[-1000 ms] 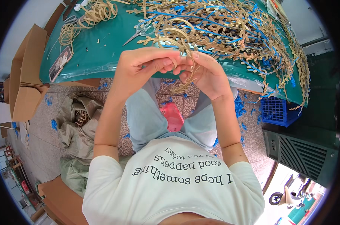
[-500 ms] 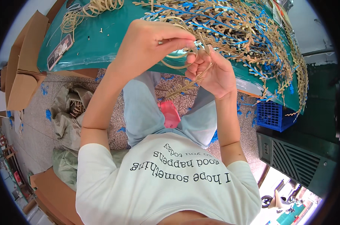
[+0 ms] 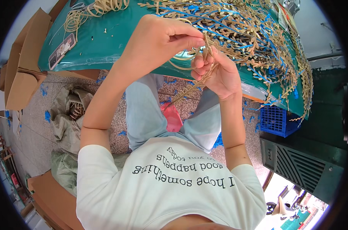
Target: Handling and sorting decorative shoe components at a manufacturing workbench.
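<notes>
My left hand (image 3: 158, 38) is closed in a pinch, its fingertips meeting at the side of a thin pale hoop (image 3: 180, 68). Part of that hoop is hidden behind this hand. Close against it, my right hand (image 3: 222, 74) is curled with thumb and fingers around a gold leaf garland (image 3: 187, 92). One end of the garland rises beside the left fingertips; the rest hangs down over my lap. The hoop also runs to the right fingers. Exactly how garland and hoop meet is hidden by the fingers.
A heap of gold leaf garlands with blue strips (image 3: 235, 34) covers the right of the green table (image 3: 101, 48). Coiled pale strips (image 3: 76, 19) and a phone (image 3: 62, 51) lie left. Cardboard boxes (image 3: 26, 61), a grey-green sack (image 3: 64, 115) and a blue crate (image 3: 275, 120) stand around.
My left fingertips have shifted slightly right, up against the upper end of the garland. My right hand has hardly moved and keeps its hold.
</notes>
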`<state>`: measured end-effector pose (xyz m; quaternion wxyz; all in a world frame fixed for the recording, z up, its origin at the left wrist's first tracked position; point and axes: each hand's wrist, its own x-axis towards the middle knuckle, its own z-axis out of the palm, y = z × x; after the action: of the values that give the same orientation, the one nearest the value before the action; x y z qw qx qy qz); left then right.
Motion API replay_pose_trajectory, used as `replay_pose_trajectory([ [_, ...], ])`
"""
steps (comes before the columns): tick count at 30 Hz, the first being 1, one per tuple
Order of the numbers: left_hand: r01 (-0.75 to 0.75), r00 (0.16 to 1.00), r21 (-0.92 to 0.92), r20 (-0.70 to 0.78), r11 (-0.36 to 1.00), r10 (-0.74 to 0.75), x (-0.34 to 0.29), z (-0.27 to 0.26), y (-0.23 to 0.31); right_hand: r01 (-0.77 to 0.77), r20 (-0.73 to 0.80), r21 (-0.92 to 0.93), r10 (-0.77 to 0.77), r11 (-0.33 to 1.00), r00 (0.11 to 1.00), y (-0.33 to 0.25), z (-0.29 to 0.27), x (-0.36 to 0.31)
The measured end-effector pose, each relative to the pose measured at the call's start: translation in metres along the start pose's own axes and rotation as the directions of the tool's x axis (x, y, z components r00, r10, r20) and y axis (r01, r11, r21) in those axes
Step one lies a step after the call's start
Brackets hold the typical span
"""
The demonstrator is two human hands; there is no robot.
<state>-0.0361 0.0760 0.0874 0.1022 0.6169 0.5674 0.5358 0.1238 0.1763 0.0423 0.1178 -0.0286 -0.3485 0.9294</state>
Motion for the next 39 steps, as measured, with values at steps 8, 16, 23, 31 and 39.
replay_pose_trajectory([
  [8,-0.066,0.998,0.077,0.027,0.995,0.065,0.003,-0.004,0.006,-0.012,-0.035,-0.045,0.010,0.999,0.999,-0.005,0.005,0.002],
  [16,-0.503,0.857,0.249,0.269,0.828,0.440,0.019,-0.018,0.006,-0.072,-0.221,-0.351,-0.007,0.934,0.975,-0.010,0.016,0.002],
  [23,-0.429,0.898,0.403,0.283,0.808,0.335,0.023,-0.034,0.031,0.047,-0.225,-0.553,-0.203,0.832,0.953,-0.003,-0.006,-0.018],
  [31,0.158,0.967,0.071,0.189,0.985,-0.169,0.021,-0.044,0.043,0.392,0.038,-0.840,-0.680,0.375,0.732,0.046,0.005,-0.028],
  [39,0.171,0.928,0.037,0.329,0.985,-0.174,0.017,-0.058,0.051,0.460,-0.107,-0.687,-0.704,0.563,0.702,0.076,-0.026,-0.025],
])
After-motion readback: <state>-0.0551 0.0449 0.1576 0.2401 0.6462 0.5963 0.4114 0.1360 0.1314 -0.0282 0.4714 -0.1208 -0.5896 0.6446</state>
